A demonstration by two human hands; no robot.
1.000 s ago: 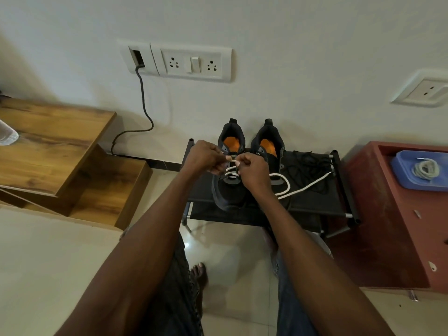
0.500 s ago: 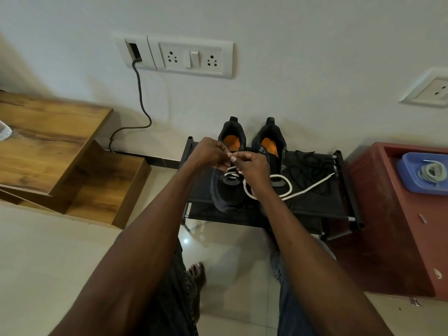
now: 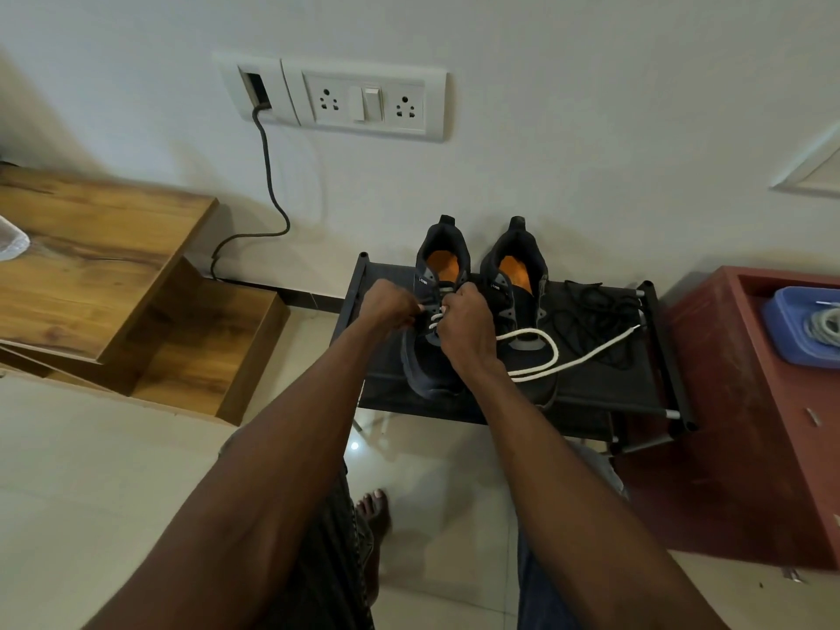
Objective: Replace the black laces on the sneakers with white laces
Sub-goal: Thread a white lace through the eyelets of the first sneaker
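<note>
Wooden steps (image 3: 104,275) at far left, cable (image 3: 268,175) hanging from the socket plate (image 3: 363,100). Left hand (image 3: 386,304) curled over the left sneaker (image 3: 429,356), fingers pinching at the white lace (image 3: 536,356). Right hand (image 3: 468,329) curled, gripping the same lace. Right sneaker (image 3: 518,284) just beside, both on the rack (image 3: 654,356). Black laces (image 3: 591,311) heaped further right. Blue tray (image 3: 791,329) on the red cabinet (image 3: 727,425).

Dim, flat indoor light, warm-grey cast. Small glare spot on the glossy floor tile (image 3: 354,445) in front of the black rack (image 3: 604,384). Soft shadows under the wooden shelf (image 3: 91,247). Wide-angle bending at edges; forearms near the bottom edge slightly soft, mild noise overall.
</note>
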